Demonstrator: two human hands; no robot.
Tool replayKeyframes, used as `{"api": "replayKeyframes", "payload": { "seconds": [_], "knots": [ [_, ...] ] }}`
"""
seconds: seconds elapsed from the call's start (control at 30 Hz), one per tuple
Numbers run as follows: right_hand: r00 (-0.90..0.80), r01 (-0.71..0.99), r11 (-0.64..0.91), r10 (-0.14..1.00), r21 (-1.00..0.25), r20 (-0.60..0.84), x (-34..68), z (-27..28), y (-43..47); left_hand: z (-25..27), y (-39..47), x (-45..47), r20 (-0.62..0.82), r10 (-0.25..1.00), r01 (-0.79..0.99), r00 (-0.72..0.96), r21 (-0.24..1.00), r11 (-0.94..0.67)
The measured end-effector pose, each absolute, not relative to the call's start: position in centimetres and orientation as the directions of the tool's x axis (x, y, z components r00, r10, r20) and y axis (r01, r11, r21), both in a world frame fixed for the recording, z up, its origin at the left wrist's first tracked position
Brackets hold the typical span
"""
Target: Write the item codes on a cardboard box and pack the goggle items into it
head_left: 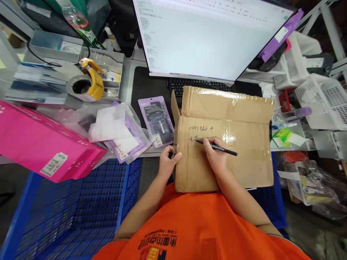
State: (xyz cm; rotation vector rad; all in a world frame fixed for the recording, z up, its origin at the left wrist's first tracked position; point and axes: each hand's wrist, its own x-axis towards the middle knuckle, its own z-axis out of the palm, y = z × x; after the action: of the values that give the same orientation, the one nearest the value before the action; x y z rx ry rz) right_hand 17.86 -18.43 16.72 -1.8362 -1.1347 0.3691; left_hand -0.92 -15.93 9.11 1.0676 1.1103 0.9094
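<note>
A cardboard box (248, 151) lies tilted before me against the table's front edge, with an upper flap raised. My right hand (217, 153) grips a black marker pen (223, 148), its tip on the cardboard below a handwritten line reading "0991" with characters and "4". My left hand (168, 159) is closed at the box's left edge, the thumb against the cardboard. Something small and dark shows between its fingers; I cannot tell what. Left of the box lies a purple-edged packet (156, 121) with dark contents.
A monitor (211, 39) and keyboard (197, 86) stand behind the box. Leftward are a yellow tape dispenser (94, 81), more purple packets (126, 133) and pink boxes (51, 141). Blue crates (92, 195) sit below the table. White baskets (322, 101) are at right.
</note>
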Motion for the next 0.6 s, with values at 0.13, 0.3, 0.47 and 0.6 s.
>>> {"api": "replayKeyframes", "payload": {
  "seconds": [0.13,0.3,0.47,0.6],
  "knots": [
    [0.503,0.567,-0.143,0.84,-0.811,0.204,17.87,16.72,-18.48,9.11,-15.87,-0.82,-0.235,0.949,-0.046,0.209,0.967,0.25],
    [0.554,0.561,-0.166,0.803,-0.811,0.219,17.96,16.6,-18.44,9.21,-15.8,-0.71,-0.237,0.947,-0.049,0.217,0.966,0.254],
    [0.561,0.504,-0.207,0.817,-0.839,0.135,18.01,16.7,-18.21,9.45,-15.77,-0.62,-0.24,0.948,-0.045,0.209,0.966,0.255],
    [0.538,0.463,-0.208,0.838,-0.862,0.087,18.24,17.31,-18.13,9.55,-15.67,-0.53,-0.236,0.95,-0.036,0.205,0.968,0.249]
  ]
}}
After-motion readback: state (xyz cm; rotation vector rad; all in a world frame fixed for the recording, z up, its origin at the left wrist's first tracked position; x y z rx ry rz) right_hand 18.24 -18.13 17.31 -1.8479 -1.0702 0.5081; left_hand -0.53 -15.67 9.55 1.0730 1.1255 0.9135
